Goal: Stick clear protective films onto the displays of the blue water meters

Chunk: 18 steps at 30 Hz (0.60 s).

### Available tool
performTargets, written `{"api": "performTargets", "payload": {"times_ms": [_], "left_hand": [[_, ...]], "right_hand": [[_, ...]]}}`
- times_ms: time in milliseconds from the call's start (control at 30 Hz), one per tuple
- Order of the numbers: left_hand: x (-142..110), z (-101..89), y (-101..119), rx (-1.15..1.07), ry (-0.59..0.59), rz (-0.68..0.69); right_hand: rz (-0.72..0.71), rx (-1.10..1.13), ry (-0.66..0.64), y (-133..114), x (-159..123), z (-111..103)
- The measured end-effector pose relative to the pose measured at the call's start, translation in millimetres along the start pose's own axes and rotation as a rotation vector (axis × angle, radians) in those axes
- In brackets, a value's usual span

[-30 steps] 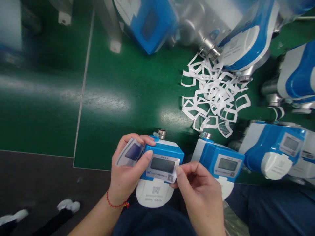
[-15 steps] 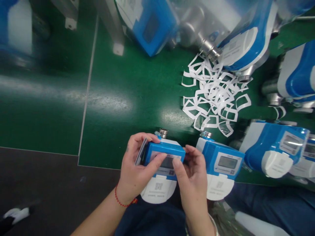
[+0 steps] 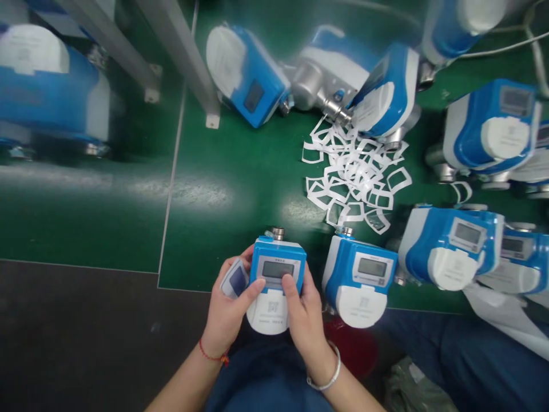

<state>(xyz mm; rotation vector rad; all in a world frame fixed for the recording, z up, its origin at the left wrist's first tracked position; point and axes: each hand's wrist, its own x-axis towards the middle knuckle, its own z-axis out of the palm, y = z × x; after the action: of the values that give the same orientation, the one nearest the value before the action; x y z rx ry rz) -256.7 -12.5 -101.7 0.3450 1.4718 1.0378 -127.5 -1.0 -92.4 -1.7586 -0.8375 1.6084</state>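
A blue-and-white meter [image 3: 278, 252] with a grey display and a white QR-coded flap is between my two hands near the front edge of the green table. My left hand [image 3: 229, 303] grips its left side, thumb at the lower corner of the display label. Tucked in that same hand is a small stack of display labels [image 3: 235, 278], white-edged with a dark window. Around the right side curls my right hand [image 3: 306, 312], its thumb pressing on the label just under the screen. A second such meter [image 3: 364, 269] stands close by on the right.
White cut-out label frames [image 3: 355, 171] lie heaped beyond the held meter. More meters [image 3: 452, 246] stand along the right and at the back [image 3: 253, 80]. Metal legs [image 3: 206, 97] rest on the table at the upper left. A blue-clothed leg [image 3: 454, 349] is at the lower right.
The view has shifted, and more of the surrounding table shows. My left thumb has slid from the screen down to the label's lower left corner; my right thumb now sits lower, uncovering the display.
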Motion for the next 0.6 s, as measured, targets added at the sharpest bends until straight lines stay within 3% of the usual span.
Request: {"api": "performTargets", "payload": {"times_ms": [100,200,233,300,367,400,467,600], "left_hand": [[0.8,6.8,3.5,-0.06,0.038,-0.049],[3.2,9.6,7.9,-0.072,0.07,-0.086],[3.7,9.6,9.0,-0.061,0.071,-0.094],[3.3,9.0,9.9,-0.031,0.061,-0.107],[0.9,8.8,9.8,-0.003,0.049,-0.125],[-0.6,9.0,9.6,0.008,0.04,-0.134],[-3.2,9.8,9.5,0.023,0.019,-0.152],[-2.4,12.4,13.3,0.051,-0.024,-0.202]], "right_hand": [[-0.1,-0.085,0.016,-2.0,-8.8,-7.8],[-0.232,-0.236,0.041,-2.9,-33.8,-35.9],[-0.272,-0.274,0.101,-2.5,-42.7,-48.7],[-0.283,-0.269,0.344,-0.5,-55.0,-74.6],[-0.171,-0.124,0.557,2.7,-56.2,-95.3],[-0.094,-0.021,0.59,4.7,-52.8,-102.3],[-0.005,0.137,0.53,9.0,-40.8,-108.8],[-0.01,0.382,0.371,16.0,-16.3,-102.7]]}}
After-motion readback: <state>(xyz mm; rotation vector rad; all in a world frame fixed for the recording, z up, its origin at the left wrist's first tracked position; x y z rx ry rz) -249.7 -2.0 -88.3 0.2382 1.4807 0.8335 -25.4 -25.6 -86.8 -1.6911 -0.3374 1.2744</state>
